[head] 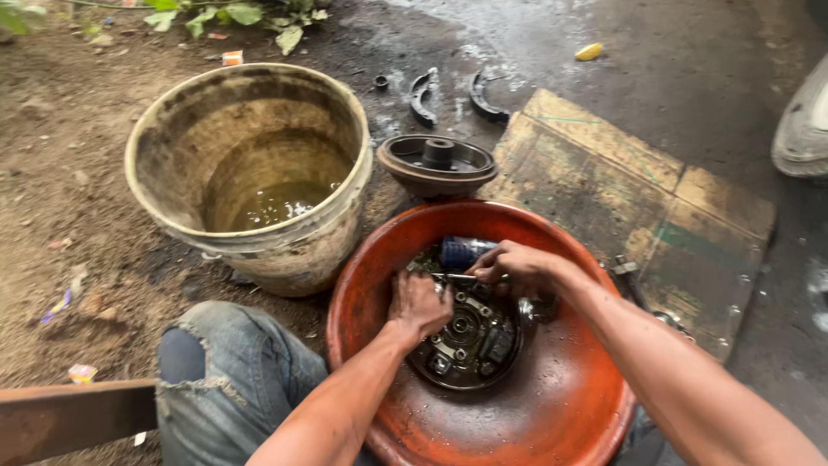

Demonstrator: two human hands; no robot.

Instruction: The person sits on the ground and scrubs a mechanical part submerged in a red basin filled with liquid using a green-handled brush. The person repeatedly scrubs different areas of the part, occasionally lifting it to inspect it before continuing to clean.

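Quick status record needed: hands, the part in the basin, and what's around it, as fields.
left hand: resting on the round metal plate, grip unclear
right hand: gripping a thin metal tool over the plate
basin: orange, holds the plate and a blue can
bucket: dirty, a little murky liquid inside
drum: dark, on the ground behind the basin
curved shoes: two, beyond the drum

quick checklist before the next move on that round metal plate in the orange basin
1. Left hand steadying the round dark metal brake plate: ok, it rests on the plate's upper left edge.
2. Right hand gripping a thin metal tool: ok, though its tip is hidden.
3. Plate seated in the orange round basin: ok, lying flat.
4. Blue cylindrical can out of the way: cannot tell, it lies right behind the hands.
5. Dirty white plastic bucket holds liquid: ok, murky liquid at the bottom.
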